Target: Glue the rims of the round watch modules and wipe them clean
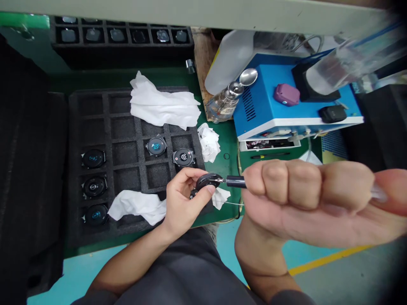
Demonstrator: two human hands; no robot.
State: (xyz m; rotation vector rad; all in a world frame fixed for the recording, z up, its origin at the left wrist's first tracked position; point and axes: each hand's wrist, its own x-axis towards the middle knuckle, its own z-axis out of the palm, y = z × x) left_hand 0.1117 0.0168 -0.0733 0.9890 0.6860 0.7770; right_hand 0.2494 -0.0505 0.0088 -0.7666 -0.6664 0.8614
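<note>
My left hand (pixel 182 203) pinches a round black watch (pixel 206 181) between thumb and fingers, tilted so its side edge faces right. My right hand (pixel 295 195), large and close to the camera, is wrapped round a dark tubular tool with a thin metal tip (pixel 235 181). That tip meets the watch's edge; whether it touches I cannot tell. Below them, a black foam tray (pixel 122 154) holds several round watches, among them one with a blue-lit face (pixel 156 146) and one with a dark face (pixel 183 157) near my left hand.
White cloths (pixel 163 106) lie over the tray, and a crumpled tissue (pixel 209 142) sits beside it. A blue machine (pixel 267 93) carries a purple case (pixel 286 94). Left of it stands a glass bottle with a metal top (pixel 222 103). Behind is another foam tray (pixel 122 46) of watches.
</note>
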